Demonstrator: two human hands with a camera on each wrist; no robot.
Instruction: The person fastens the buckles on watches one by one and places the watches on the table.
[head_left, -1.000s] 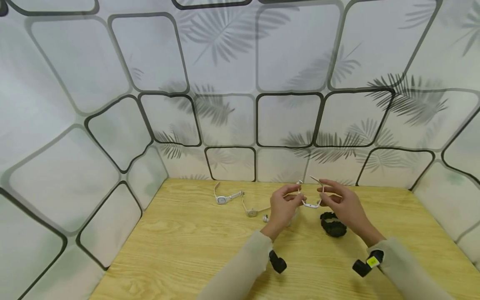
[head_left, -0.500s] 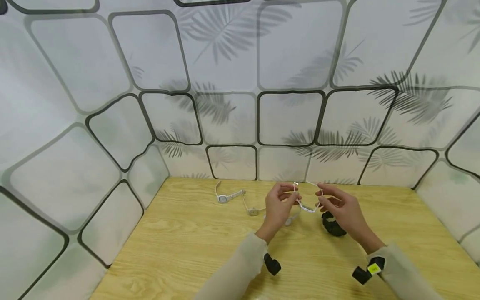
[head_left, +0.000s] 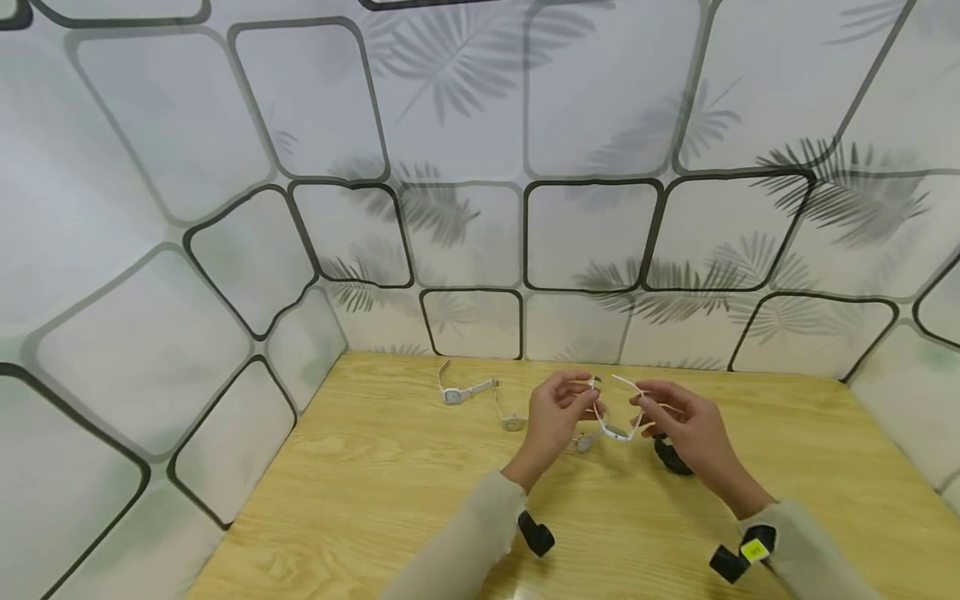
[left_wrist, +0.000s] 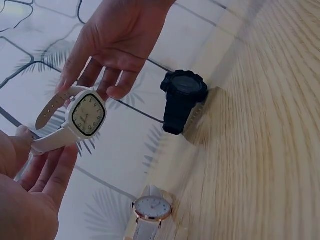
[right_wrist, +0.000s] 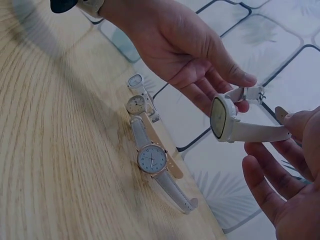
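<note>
Both hands hold up a white wristwatch (head_left: pixel 618 434) by its two strap ends, above the table. The left hand (head_left: pixel 551 419) pinches the buckle end between thumb and fingers. On the other side the right hand (head_left: pixel 688 425) pinches the strap end with holes. In the left wrist view the squarish dial (left_wrist: pixel 89 115) faces that camera, and the strap hangs unfastened in a loop. A watch with a rose-gold rim and grey strap (right_wrist: pixel 152 159) lies on the table below the hands. Partly behind the right hand lies a chunky black watch (left_wrist: pixel 182 95).
Two more pale watches lie further left on the wood-grain table (head_left: pixel 360 475): a white one (head_left: pixel 453 397) and a small round-faced one (head_left: pixel 513 423), its strap partly hidden by the left hand. Patterned fabric (head_left: pixel 465 233) stands along the table's back and sides.
The white watch has come down a little, its dial tipping more into the head view. The left hand has shifted slightly left, uncovering the grey-strapped watch. Both hands keep their grip.
</note>
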